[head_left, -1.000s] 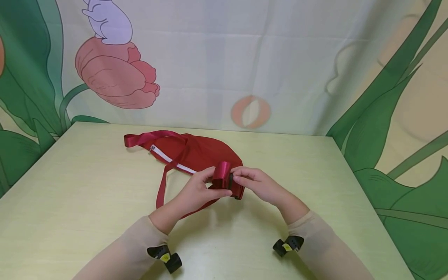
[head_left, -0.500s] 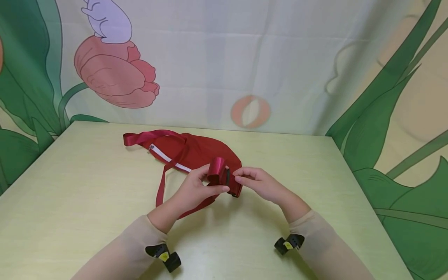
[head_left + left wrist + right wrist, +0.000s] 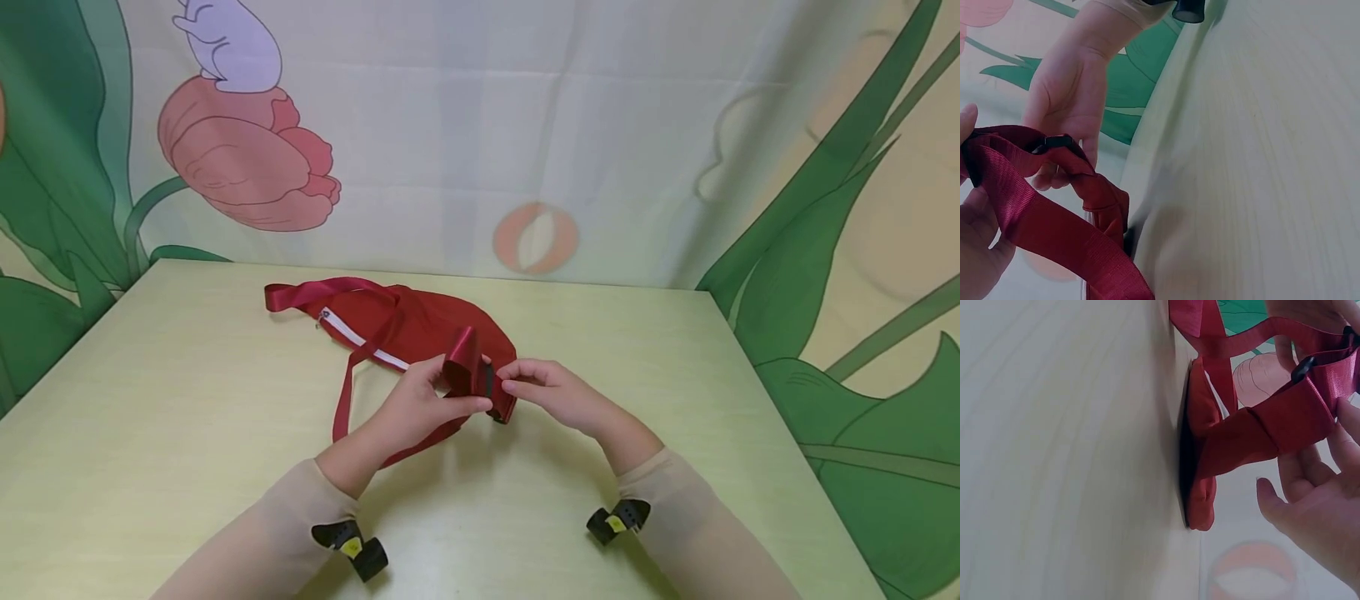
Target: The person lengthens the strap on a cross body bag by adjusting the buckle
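A red waist bag (image 3: 446,317) with a white zipper lies toward the back of the table, its webbing straps loose around it. Near the bag's right end, my left hand (image 3: 412,412) holds a raised, looped part of the strap (image 3: 461,358), its thumb below the webbing. A black buckle piece (image 3: 1057,142) sits on that strap in the left wrist view. My right hand (image 3: 558,396) is at the strap's right side, with bent fingers appearing to pinch its edge. In the right wrist view, the webbing (image 3: 1300,419) hides part of the fingertips.
The pale wooden table (image 3: 187,400) extends on both sides of the hands. Behind it hangs a printed curtain (image 3: 420,133) with flowers and leaves. A loose strap end (image 3: 281,297) lies at the bag's far left. Small black cameras (image 3: 367,558) are worn on both wrists.
My left hand has shifted slightly left with the strap, and the strap loop has risen and tilted. The gap between left and right fingertips is a little wider. The bag barely moves.
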The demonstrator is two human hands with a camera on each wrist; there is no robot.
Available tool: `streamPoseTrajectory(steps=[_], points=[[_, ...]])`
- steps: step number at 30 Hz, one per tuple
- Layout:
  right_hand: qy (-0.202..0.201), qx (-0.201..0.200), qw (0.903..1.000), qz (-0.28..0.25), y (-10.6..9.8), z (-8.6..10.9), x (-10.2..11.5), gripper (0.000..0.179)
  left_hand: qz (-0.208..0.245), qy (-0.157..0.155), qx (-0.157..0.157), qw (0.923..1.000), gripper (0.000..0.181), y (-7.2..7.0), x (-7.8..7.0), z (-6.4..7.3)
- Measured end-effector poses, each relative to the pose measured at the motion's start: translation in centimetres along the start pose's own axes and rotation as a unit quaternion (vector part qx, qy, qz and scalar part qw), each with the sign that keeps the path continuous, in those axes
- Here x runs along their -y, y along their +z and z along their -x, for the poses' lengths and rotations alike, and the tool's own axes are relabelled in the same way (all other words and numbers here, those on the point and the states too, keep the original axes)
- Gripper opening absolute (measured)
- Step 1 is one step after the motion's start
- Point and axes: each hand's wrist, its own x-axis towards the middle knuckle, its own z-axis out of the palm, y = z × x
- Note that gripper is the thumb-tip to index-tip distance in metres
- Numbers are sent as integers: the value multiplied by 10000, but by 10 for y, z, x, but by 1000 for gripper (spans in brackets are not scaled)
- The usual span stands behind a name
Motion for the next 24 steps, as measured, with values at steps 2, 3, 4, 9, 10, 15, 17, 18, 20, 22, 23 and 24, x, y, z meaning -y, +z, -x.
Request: streamPoseTrajectory(steps=[2,3,4,9,10,15,17,18,20,22,23,24], points=[[21,83,9999,-111,0,0,0,27,28,-71,78,9999,43,1,0,0],[24,102,9998,-173,1,0,0,28,41,-94,137,9999,42,2,0,0],[22,122,9996,-244,1,0,1,28,53,-114,192,9997,41,3,0,0],[104,105,9992,-376,4,0,5,31,154,-85,282,9994,38,6,0,0],[123,93,9993,-339,3,0,4,31,175,-72,235,9995,38,6,0,0],[25,284,9994,-177,-2,0,-1,27,483,-77,8,9988,42,2,-2,0],[-132,454,9986,-225,-4,0,-4,25,622,-112,-4,9980,44,1,-3,0],[-209,530,9981,-253,-4,0,-5,24,651,-137,9,9978,44,1,-2,0],[-315,598,9972,-321,-5,0,-6,23,671,-187,72,9975,45,1,-1,-1],[-348,563,9971,-369,-5,1,-5,22,561,-227,146,9981,46,1,0,-1],[-336,534,9973,-388,-5,2,-5,21,516,-237,193,9982,46,2,0,-1],[-306,502,9975,-403,-5,2,-4,20,465,-243,236,9983,47,2,0,-1]])
